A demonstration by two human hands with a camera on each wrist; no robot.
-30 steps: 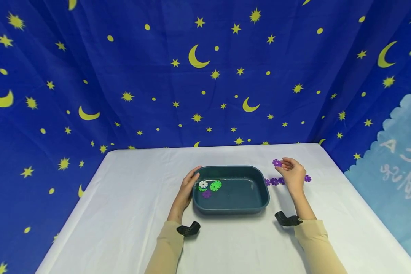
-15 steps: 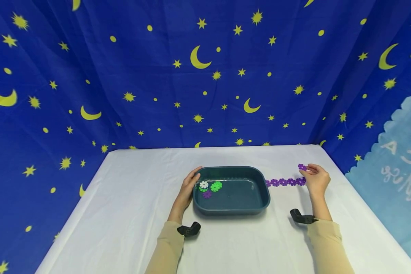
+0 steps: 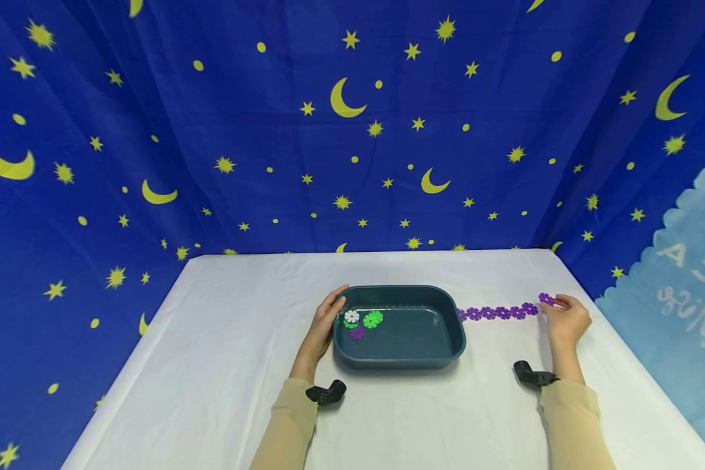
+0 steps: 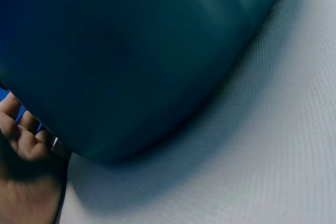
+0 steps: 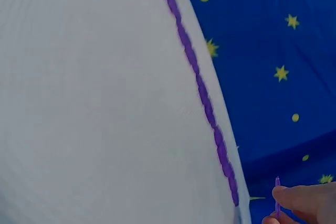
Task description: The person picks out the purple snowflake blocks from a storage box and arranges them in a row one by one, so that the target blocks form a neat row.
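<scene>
A dark teal plastic tub [image 3: 399,360] stands mid-table. At its left end, my left hand [image 3: 320,329] grips the wall and rim; in the left wrist view, bent fingers [image 4: 26,137] show beside the tub's dark side. My right hand [image 3: 566,320] pinches one purple notched snowflake disc [image 3: 545,299] between thumb and fingertips. The right wrist view shows this disc [image 5: 277,198] edge-on. Just left of that hand, a line of several purple snowflake discs [image 3: 502,313] runs along the table from the tub's right wall.
Inside the tub's left part lie a white disc [image 3: 351,316], green discs [image 3: 373,319] and a purple disc [image 3: 357,333]. A white cloth [image 3: 241,365] covers the table. A blue star-and-moon curtain [image 3: 282,143] hangs behind it, with a light blue panel [image 3: 681,281] at right.
My right hand has moved rightward and slightly down with the pinched purple disc, from over the row to beyond its right end. The left hand stays on the tub.
</scene>
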